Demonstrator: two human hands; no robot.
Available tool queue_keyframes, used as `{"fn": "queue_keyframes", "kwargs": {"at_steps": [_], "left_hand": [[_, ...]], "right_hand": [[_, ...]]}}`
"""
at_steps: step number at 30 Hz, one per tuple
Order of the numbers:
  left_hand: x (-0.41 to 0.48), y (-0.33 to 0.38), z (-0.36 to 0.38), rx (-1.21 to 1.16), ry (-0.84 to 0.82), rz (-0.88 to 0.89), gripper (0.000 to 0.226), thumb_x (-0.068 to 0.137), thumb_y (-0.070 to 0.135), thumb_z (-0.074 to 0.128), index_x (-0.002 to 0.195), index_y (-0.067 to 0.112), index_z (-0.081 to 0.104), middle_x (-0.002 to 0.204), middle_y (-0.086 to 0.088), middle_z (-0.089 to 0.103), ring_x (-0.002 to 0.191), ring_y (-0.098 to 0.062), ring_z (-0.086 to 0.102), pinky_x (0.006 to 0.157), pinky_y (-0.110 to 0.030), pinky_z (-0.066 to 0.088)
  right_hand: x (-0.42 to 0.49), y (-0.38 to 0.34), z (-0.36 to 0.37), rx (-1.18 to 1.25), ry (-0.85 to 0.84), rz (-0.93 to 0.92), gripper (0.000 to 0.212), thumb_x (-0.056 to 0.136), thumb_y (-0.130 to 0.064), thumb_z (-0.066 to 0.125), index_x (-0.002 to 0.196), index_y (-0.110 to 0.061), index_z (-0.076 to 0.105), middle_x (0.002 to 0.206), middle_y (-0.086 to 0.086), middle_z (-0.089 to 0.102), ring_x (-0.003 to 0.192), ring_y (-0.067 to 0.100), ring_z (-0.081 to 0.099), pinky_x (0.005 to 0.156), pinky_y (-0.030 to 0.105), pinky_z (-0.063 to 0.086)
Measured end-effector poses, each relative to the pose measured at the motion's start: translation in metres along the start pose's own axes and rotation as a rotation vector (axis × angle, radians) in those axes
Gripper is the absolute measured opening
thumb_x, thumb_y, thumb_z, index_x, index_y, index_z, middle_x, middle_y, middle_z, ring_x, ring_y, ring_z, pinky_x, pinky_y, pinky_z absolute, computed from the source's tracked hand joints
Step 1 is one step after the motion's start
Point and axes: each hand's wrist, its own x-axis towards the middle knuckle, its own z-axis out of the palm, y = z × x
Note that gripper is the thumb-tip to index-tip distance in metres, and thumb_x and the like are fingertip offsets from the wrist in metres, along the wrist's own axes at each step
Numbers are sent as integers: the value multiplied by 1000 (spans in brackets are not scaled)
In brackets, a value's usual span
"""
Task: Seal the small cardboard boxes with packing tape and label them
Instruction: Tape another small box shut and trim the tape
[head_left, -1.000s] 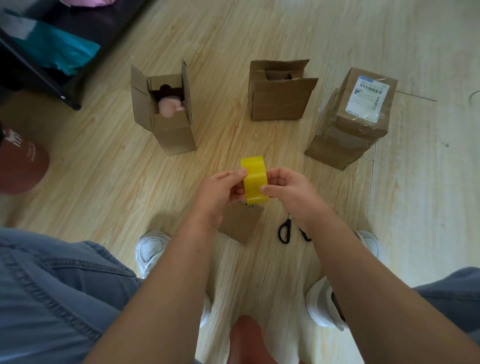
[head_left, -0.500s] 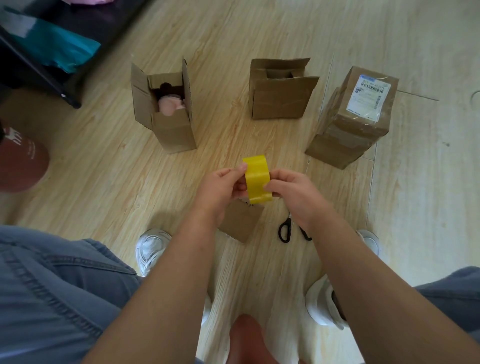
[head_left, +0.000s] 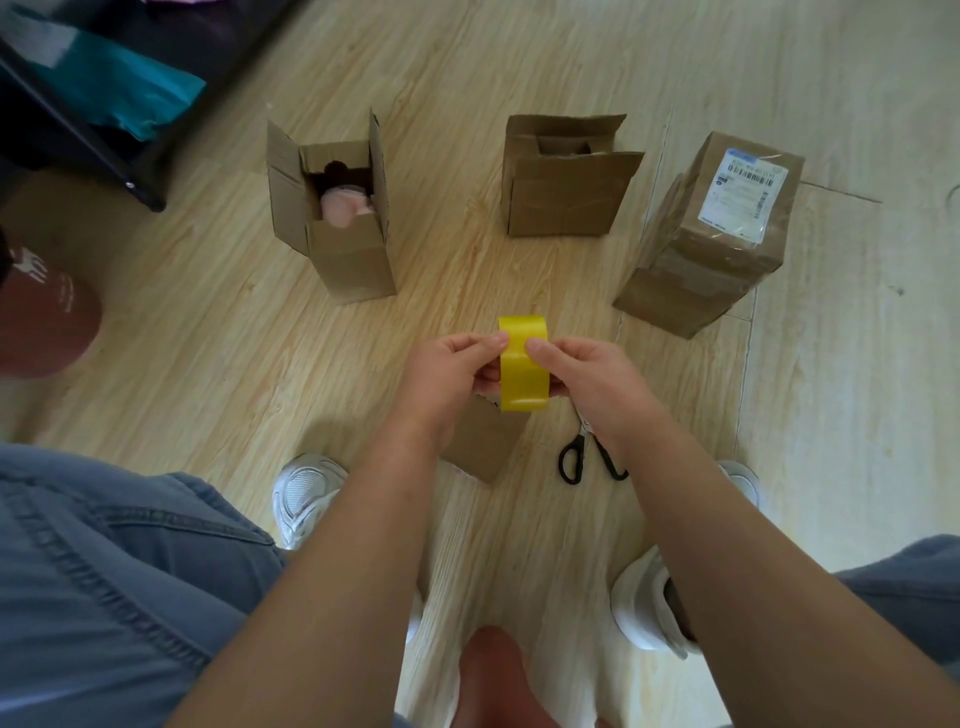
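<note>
A yellow roll of packing tape (head_left: 522, 371) is held edge-on above the wooden floor between both hands. My left hand (head_left: 451, 366) grips its left side and my right hand (head_left: 582, 371) grips its right side, thumbs on the outer band. Under the hands stands a small brown cardboard box (head_left: 485, 447), partly hidden. Farther off stand an open box (head_left: 337, 218) with a pink thing inside, a second open box (head_left: 563, 179), and a taped box (head_left: 711, 234) bearing a white shipping label (head_left: 745, 192).
Black-handled scissors (head_left: 584, 454) lie on the floor right of the small box. My white shoes (head_left: 306, 493) and blue jeans frame the bottom. A reddish-brown cap (head_left: 41, 317) is at the left edge, dark furniture with a teal bag (head_left: 114, 93) at the top left.
Both hands have turned the tape roll slightly, thumbs shifting along its outer band. The boxes and scissors have not moved.
</note>
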Motion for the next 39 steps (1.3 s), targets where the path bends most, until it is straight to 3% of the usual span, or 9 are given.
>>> {"fn": "queue_keyframes", "kwargs": {"at_steps": [6, 10, 12, 14, 18, 25, 30, 39], "left_hand": [[-2, 0, -1, -28, 45, -9, 16, 95, 15, 63, 88, 3, 71, 65, 0, 70, 61, -8, 67, 56, -21, 53], [0, 0, -4, 17, 2, 4, 16, 94, 16, 65, 85, 5, 72, 70, -3, 71, 69, -13, 68, 66, -26, 57], [1, -1, -4, 78, -31, 28, 14, 92, 18, 68, 88, 7, 74, 80, -9, 73, 80, -21, 69, 79, -35, 59], [0, -2, -2, 119, -56, 56, 11, 91, 20, 70, 89, 11, 76, 84, -9, 74, 84, -22, 70, 83, -39, 58], [-2, -2, 3, 155, -58, 82, 12, 92, 22, 68, 89, 15, 76, 81, -2, 74, 81, -17, 70, 78, -32, 56], [-1, -4, -2, 83, 4, 16, 17, 90, 21, 68, 77, 10, 73, 76, -8, 69, 78, -25, 65, 94, -56, 53], [-2, -2, -2, 81, -12, 15, 19, 87, 23, 69, 86, 4, 72, 77, -7, 68, 79, -23, 65, 92, -53, 55], [3, 0, 4, 17, 77, -34, 22, 93, 21, 61, 94, 1, 71, 78, -8, 67, 75, -21, 64, 77, -39, 53]], "right_hand": [[-2, -3, -2, -105, -90, -27, 23, 96, -14, 65, 119, -11, 69, 107, 2, 76, 99, 11, 72, 83, 16, 54], [-1, -2, -3, -60, -70, 1, 22, 95, -21, 67, 114, -12, 71, 105, 2, 77, 99, 14, 72, 89, 23, 55], [0, -3, -2, 11, -9, 26, 28, 98, -35, 62, 110, -12, 73, 101, 2, 77, 95, 17, 74, 92, 33, 56], [1, -4, -1, 31, 86, 37, 33, 99, -40, 58, 107, -11, 73, 98, 4, 77, 91, 19, 74, 92, 37, 58], [3, -2, -3, -4, 114, 7, 30, 99, -36, 59, 105, -10, 73, 97, 7, 77, 92, 23, 74, 94, 45, 56], [2, -4, -7, -114, -56, -19, 25, 98, -21, 62, 120, -9, 68, 107, 3, 76, 98, 17, 73, 98, 38, 54], [2, -4, -12, -120, -87, -43, 26, 96, -14, 65, 121, -9, 68, 107, 3, 76, 100, 15, 72, 96, 32, 54], [-2, -4, -10, -131, -156, -43, 22, 88, -12, 74, 110, -8, 73, 106, 10, 76, 105, 25, 71, 104, 42, 50]]}}
